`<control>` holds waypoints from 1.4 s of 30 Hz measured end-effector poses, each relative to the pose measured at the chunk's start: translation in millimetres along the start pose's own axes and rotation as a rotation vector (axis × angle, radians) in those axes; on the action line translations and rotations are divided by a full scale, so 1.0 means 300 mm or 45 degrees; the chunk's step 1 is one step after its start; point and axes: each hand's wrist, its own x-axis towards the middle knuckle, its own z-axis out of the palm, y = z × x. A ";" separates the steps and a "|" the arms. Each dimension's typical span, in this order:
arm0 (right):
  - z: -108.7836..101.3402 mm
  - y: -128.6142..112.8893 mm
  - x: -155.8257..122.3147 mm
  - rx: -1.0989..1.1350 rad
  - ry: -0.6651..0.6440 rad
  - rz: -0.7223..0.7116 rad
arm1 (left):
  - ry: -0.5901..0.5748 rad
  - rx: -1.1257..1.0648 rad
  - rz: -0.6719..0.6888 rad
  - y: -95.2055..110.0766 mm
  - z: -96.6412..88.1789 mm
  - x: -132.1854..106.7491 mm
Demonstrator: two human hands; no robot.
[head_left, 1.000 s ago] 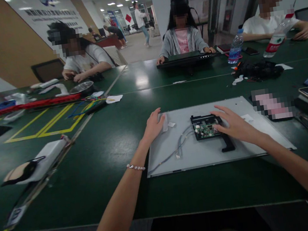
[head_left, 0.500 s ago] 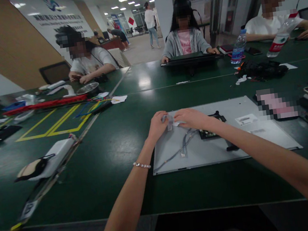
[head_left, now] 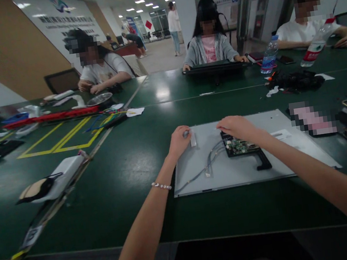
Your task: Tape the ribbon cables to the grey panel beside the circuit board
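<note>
From the head view, saw the panel [head_left: 228, 175] lying flat on the green table [head_left: 127, 171], with the board [head_left: 239, 147] near the panel's middle in a black bracket [head_left: 264, 162] and cables [head_left: 210, 158] trailing toward the panel's near left corner.

Had the left hand [head_left: 179, 142] at the panel's far left corner, thumb and forefinger apparently pinched on a grey bit [head_left: 186, 134], just beside a pale strip [head_left: 193, 139] on the panel. Had the right hand [head_left: 239, 127] over the panel's far half, fingertips drawn together and pointing left. Could not tell about anything between those fingertips, nor about contact with the bracket.

Judged the strip thin, light and limp, likely clingy; best taken by a free end and peeled slowly. Judged the panel stiff but thin, awkward one-handed for its breadth, probably slippery; best gripped at two opposite edges. Reckoned the board most fragile, with bare components facing up; safer to hold by the bracket. Took the cables for soft and easily snagged.

Noticed a blurred pink thing [head_left: 312, 118] just beside the panel's right edge, a black tangle [head_left: 295, 80] past its far right corner, and a white case [head_left: 65, 166] well to its left.
</note>
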 end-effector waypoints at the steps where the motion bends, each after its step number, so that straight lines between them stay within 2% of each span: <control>1: -0.015 0.025 -0.027 -0.021 0.008 0.035 | 0.003 -0.008 -0.008 -0.002 0.001 0.000; 5: -0.050 0.103 -0.121 -0.096 0.027 0.152 | 0.029 -0.037 -0.013 -0.010 0.005 0.002; 9: -0.043 0.123 -0.173 -0.130 -0.009 0.174 | 0.040 -0.049 -0.001 -0.011 0.007 0.002; 16: -0.007 0.115 -0.179 -0.103 -0.059 0.159 | 0.011 -0.025 -0.011 -0.006 0.005 0.002; 25: 0.025 0.139 -0.212 0.048 -0.001 0.209 | -0.010 0.007 -0.025 -0.008 0.012 0.010; 30: 0.007 0.136 -0.236 0.118 0.104 0.264 | -0.017 -0.017 -0.021 0.012 0.002 0.014; 33: -0.019 0.119 -0.254 0.135 0.167 0.291 | 0.000 -0.029 -0.078 0.032 -0.023 0.025; 35: -0.039 0.100 -0.265 0.169 0.204 0.295 | -0.019 -0.155 -0.190 0.048 -0.046 0.033; 39: -0.076 0.060 -0.282 0.236 0.248 0.324 | -0.090 -0.656 -0.422 0.090 -0.085 0.037; 42: -0.093 0.039 -0.288 0.219 0.261 0.357 | -0.187 -0.876 -0.445 0.139 -0.097 0.029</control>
